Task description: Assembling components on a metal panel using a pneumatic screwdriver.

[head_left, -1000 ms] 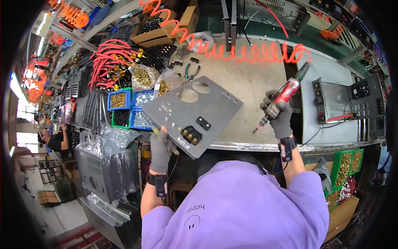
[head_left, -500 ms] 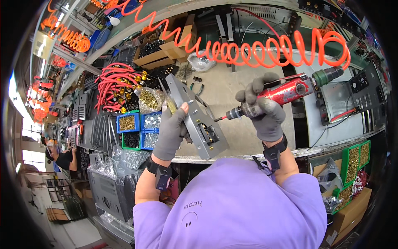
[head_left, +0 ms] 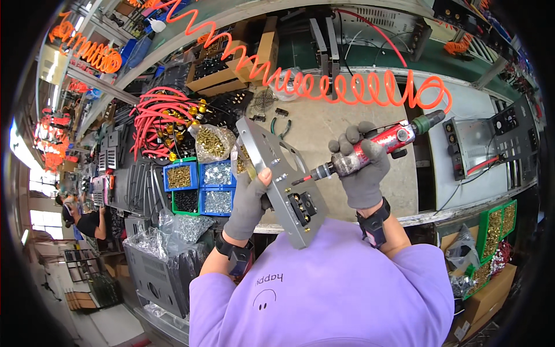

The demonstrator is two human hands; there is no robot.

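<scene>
Holding grey panel (head_left: 280, 194) LH (head_left: 245, 205), red driver (head_left: 386, 140) RH (head_left: 364, 178)

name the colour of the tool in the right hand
The tool is mostly red, with a dark green end; best seen in the head view.

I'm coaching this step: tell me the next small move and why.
Perhaps align the red power tool with the nearest silvery fastener: the right hand points its tip at the grey panel, which the left hand holds tilted; whether tip and panel touch is unclear.

Lilac top (head_left: 335, 283), smiley line print (head_left: 263, 301), grey gloves (head_left: 365, 188) on both hands (head_left: 244, 209), black wrist straps (head_left: 377, 217), seemingly with small boxy modules (head_left: 376, 236)
</scene>
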